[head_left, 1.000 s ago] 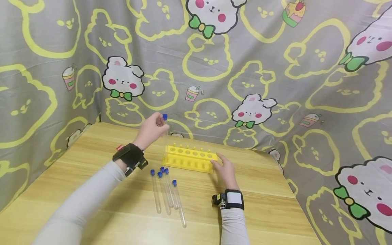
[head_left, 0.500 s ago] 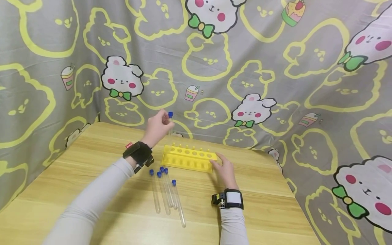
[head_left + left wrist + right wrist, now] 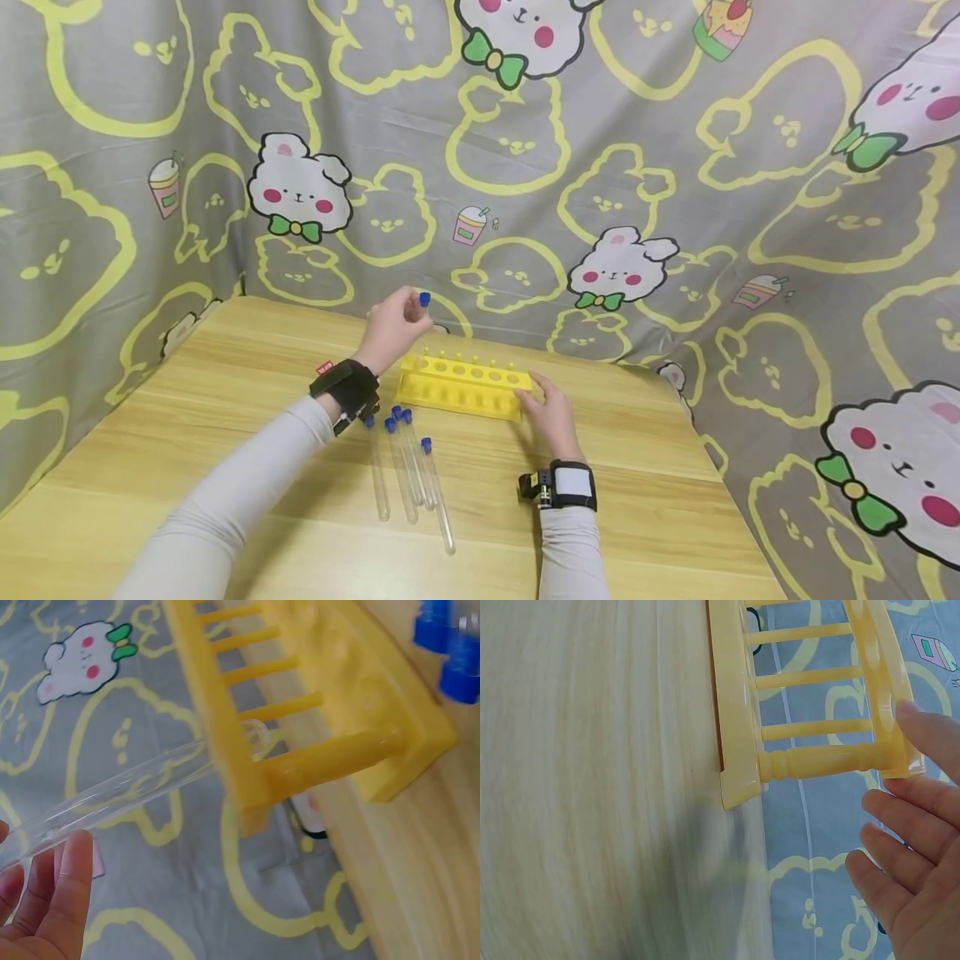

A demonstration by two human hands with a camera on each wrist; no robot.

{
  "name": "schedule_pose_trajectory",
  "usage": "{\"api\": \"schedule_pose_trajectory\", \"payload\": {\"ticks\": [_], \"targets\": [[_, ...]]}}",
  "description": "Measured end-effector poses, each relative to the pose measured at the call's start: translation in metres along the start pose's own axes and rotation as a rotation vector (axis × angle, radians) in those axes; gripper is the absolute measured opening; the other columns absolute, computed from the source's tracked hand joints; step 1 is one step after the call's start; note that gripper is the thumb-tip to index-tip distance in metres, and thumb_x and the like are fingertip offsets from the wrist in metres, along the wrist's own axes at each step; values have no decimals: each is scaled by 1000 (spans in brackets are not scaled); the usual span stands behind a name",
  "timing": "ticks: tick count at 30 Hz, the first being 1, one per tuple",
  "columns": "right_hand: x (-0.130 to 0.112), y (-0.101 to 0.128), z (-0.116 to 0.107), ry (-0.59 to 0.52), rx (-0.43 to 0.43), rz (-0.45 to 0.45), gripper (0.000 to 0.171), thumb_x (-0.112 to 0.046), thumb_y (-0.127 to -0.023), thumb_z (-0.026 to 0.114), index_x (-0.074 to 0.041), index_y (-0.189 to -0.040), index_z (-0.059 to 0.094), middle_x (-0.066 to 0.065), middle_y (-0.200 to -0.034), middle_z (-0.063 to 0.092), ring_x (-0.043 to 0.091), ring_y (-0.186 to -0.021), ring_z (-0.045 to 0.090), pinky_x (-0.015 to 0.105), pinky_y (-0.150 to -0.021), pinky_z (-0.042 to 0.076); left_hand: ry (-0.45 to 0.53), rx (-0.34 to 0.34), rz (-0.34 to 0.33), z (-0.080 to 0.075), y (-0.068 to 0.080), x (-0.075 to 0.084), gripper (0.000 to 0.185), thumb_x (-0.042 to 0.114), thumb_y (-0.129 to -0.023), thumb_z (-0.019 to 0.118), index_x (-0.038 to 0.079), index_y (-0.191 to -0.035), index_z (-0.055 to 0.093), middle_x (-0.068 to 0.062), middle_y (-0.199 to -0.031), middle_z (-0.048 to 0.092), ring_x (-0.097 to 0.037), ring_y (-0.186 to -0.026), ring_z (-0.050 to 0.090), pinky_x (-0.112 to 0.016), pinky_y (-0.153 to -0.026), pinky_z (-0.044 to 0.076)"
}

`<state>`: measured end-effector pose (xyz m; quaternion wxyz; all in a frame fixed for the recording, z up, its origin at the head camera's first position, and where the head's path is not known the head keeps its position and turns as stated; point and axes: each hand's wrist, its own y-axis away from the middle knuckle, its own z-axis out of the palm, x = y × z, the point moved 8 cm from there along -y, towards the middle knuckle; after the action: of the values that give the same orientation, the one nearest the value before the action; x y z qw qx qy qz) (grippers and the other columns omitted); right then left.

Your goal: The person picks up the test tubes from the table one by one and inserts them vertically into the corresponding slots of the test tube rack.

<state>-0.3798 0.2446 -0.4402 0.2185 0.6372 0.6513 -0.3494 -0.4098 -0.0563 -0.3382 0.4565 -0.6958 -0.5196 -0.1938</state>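
One clear, slender, blue-capped test tube [image 3: 142, 784] is pinched in my left hand [image 3: 393, 325], its long axis running down from those fingers into, I judge, the nearest end hole of the yellow plastic rack [image 3: 467, 381], whose far end my right hand's [image 3: 553, 418] thumb and forefinger hold.

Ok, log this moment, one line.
left hand: pinches blue-capped test tube; right hand: grips yellow test-tube rack; table: five capped tubes

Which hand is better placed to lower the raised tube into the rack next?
Probably the left hand: it pinches the tube, whose rounded end appears just through the top plate of the yellow rack. The right hand holds the rack's opposite end.
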Motion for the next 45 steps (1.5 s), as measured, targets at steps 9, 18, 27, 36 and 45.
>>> {"api": "schedule_pose_trajectory", "payload": {"ticks": [9,18,27,36,45], "targets": [[1,-1,0,18,4,-1,55,-35,-93,65,-11,-140,51,17,-147,48,41,-136,44,56,-111,37,-9,-59,-13,18,15,-12,17,18,-86,63,12,-97,52,-5,-85,62,-21,-80,59,-30,-70,46],[-3,0,-1,18,4,-11,56,-34,-93,64,-10,-141,50,18,-147,47,42,-136,43,56,-111,37,-16,-69,1,27,19,-24,19,19,-85,65,10,-97,53,-6,-87,61,-21,-80,57,-30,-69,47],[-2,-1,-1,20,-1,-1,56,-35,-93,64,-10,-141,50,18,-148,46,42,-136,43,56,-111,37,-8,-71,-23,32,22,-33,25,21,-84,66,5,-100,55,-6,-88,62,-22,-81,59,-32,-71,49],[-1,0,0,13,1,9,57,-36,-92,65,-11,-141,50,17,-148,47,42,-136,43,56,-111,37,13,-72,-49,34,21,-36,27,15,-84,66,4,-106,54,-10,-98,65,-25,-91,64,-37,-78,56],[-1,0,0,17,5,2,56,-35,-93,64,-10,-141,50,18,-148,47,42,-135,43,56,-111,37,30,-69,-57,36,21,-37,28,12,-83,66,5,-107,54,-12,-100,65,-26,-92,65,-38,-81,56]]}}
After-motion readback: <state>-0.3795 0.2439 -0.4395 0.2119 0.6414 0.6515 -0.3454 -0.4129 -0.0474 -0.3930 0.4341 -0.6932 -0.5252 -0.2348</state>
